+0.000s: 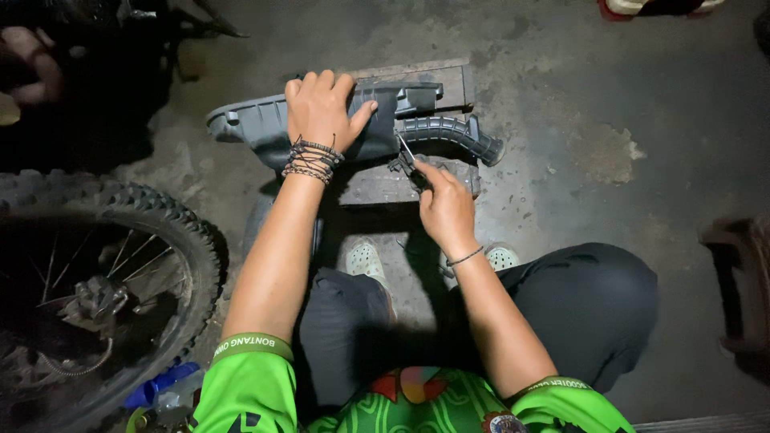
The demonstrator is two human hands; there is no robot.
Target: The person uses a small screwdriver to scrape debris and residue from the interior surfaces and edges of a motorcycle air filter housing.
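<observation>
The left hand (321, 108) lies spread flat on a grey plastic motorcycle panel (257, 124) resting on a wooden block (437, 80). The right hand (445, 208), just beside the block, pinches small pliers (407, 160) against the ribbed rubber hose (449, 132). A knobby tyre (172, 220) stands left of the block.

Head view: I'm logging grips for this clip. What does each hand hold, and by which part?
The left hand presses flat on the top of the grey plastic housing. The right hand grips a small metal tool by its lower end, its tip beside the ribbed black hose.
</observation>
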